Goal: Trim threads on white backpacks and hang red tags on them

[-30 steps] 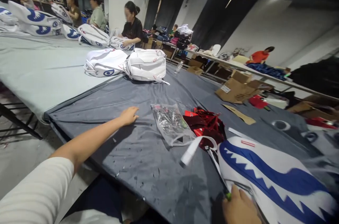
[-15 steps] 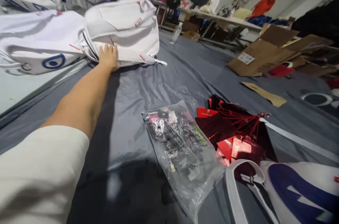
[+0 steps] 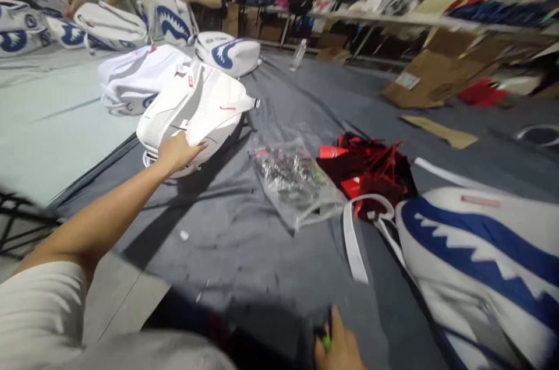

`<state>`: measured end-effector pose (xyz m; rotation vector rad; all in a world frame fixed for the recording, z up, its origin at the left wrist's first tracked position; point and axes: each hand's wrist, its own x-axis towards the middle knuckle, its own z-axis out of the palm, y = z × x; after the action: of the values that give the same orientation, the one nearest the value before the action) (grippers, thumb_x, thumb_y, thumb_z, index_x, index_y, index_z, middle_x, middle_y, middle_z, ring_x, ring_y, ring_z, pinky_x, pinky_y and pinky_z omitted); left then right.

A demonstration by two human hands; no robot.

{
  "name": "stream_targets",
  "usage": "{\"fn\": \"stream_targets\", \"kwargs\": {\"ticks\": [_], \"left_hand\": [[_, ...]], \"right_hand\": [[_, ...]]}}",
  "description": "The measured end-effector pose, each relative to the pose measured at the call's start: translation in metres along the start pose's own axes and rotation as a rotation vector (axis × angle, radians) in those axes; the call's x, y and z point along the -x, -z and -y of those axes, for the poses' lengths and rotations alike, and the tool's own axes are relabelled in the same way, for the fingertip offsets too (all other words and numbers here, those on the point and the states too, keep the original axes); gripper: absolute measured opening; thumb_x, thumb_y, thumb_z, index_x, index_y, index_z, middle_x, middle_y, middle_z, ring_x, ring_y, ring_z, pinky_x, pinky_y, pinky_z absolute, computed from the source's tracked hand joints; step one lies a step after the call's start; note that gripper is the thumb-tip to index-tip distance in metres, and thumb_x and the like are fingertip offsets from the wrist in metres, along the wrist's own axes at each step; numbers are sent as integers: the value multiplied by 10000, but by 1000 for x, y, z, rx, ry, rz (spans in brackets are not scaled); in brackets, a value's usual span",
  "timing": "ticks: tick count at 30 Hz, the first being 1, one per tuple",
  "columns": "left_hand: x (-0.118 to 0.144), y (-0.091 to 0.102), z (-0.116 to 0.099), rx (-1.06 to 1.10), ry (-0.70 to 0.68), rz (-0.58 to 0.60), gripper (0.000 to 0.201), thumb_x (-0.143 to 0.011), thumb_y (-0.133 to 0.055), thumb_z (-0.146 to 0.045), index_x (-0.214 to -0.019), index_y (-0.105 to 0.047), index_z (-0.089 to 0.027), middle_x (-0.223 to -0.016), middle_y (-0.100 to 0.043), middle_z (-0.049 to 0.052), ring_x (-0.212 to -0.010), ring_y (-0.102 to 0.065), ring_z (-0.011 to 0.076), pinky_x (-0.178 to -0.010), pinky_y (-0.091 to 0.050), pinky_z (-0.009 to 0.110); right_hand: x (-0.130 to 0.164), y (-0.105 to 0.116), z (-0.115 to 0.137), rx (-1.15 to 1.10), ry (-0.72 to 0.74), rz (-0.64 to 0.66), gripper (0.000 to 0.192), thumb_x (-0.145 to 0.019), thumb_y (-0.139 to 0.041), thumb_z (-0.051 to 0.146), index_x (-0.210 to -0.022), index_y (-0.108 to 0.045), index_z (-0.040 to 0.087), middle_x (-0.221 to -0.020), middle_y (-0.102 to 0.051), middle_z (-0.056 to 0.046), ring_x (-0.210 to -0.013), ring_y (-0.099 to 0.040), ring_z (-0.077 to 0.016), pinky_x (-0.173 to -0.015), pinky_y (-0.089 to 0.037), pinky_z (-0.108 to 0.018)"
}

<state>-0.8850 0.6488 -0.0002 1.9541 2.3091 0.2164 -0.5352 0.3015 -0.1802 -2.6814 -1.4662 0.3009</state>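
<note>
My left hand is stretched forward and grips the near side of a white backpack, which is tilted on the grey cloth. At the bottom edge my right hand is closed around a small green and black tool; its kind is mostly hidden by the fingers. Ahead of that hand lies a clear plastic bag with small items inside. Beside it is a pile of red tags with strings. To the right, a white backpack with a blue shark-mouth print lies with a loose white strap.
More white backpacks sit behind the held one, some handled by people across the table. A plastic bottle stands farther back. Cardboard boxes, a brown card strip and a tape roll are at the right.
The backpack under my left hand has come nearer, turned and separated from the one beside it. My right hand with the green and black tool has entered at the bottom. The view has shifted.
</note>
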Motion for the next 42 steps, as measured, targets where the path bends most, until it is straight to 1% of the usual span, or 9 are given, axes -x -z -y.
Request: {"fn": "stream_targets", "kwargs": {"ticks": [6, 12, 15, 18, 21, 25, 30, 37, 42], "left_hand": [[217, 30, 56, 243, -495, 444, 786, -863, -450, -752, -1370, -509, -155, -1288, -648, 149, -1126, -636, 315, -929, -509, 415], [305, -38, 61, 165, -776, 170, 932, -870, -411, -781, -1531, -319, -130, -1609, -267, 238, -1502, -196, 429, -1165, -214, 651], [312, -77, 53, 216, -806, 62, 884, -910, -398, -727, -1558, -260, -142, -1600, -310, 212, -1501, -213, 407, -1175, -157, 670], [316, -108, 47, 255, -929, -41, 623, -958, -423, -546, -1460, -452, -179, -1467, -523, 154, -1404, -408, 347, -1201, -157, 616], [328, -133, 50, 248, -980, -82, 505, -939, -458, -405, -1373, -554, -164, -1402, -576, 163, -1372, -444, 359, -1187, -188, 623], [345, -143, 54, 288, -992, -143, 606, -902, -534, -472, -1397, -511, -124, -1465, -501, 206, -1414, -381, 379, -1170, -218, 648], [300, -92, 52, 271, -937, -136, 266, -957, -424, -253, -993, -673, -167, -999, -706, 101, -991, -634, 231, -955, -480, 430], [163, -9, 57, 113, -938, -229, 357, -918, -594, -460, -952, -669, -112, -1030, -688, 164, -1013, -602, 290, -975, -383, 465], [182, 39, 34, 9, -1160, -273, 531, -917, -514, -642, -755, -653, -156, -766, -674, 82, -754, -598, 197, -818, -346, 383]], "right_hand": [[36, 28, 25, 109, 32, 5, 499, -996, -327, 305, -1429, -507, 135, -1118, -650, -162, -797, -693, -258, -615, -506, -359], [52, 64, 41, -127, 179, -134, 470, -925, -415, 215, -1365, -551, 121, -1122, -676, -145, -938, -666, -278, -762, -526, -385], [78, 90, 97, -337, 596, -389, 433, -911, -417, 150, -1311, -580, 132, -1143, -676, -142, -1069, -626, -269, -920, -500, -401], [101, 103, 172, -254, 951, -179, 550, -815, -538, 46, -1351, -534, 171, -1310, -616, -132, -1222, -542, -229, -1008, -454, -342], [109, 100, 220, -146, 787, -103, 347, -836, -542, 42, -1177, -585, 89, -1173, -653, -155, -1071, -614, -203, -863, -480, -275], [98, 96, 223, -72, 554, -107, 288, -963, -451, 172, -1168, -504, -23, -1192, -607, -228, -1047, -626, -180, -810, -436, -239], [58, 104, 225, -42, 522, 66, 406, -940, -510, 420, -1005, -587, 27, -894, -688, -87, -793, -648, -126, -658, -378, -193], [55, 100, 214, -85, 570, 68, 216, -919, -522, 367, -889, -591, 164, -805, -687, -31, -727, -605, -140, -597, -326, -201], [76, 126, 161, -301, 550, 26, 264, -864, -504, 499, -808, -524, 241, -710, -661, -18, -651, -596, -195, -583, -358, -249]]}}
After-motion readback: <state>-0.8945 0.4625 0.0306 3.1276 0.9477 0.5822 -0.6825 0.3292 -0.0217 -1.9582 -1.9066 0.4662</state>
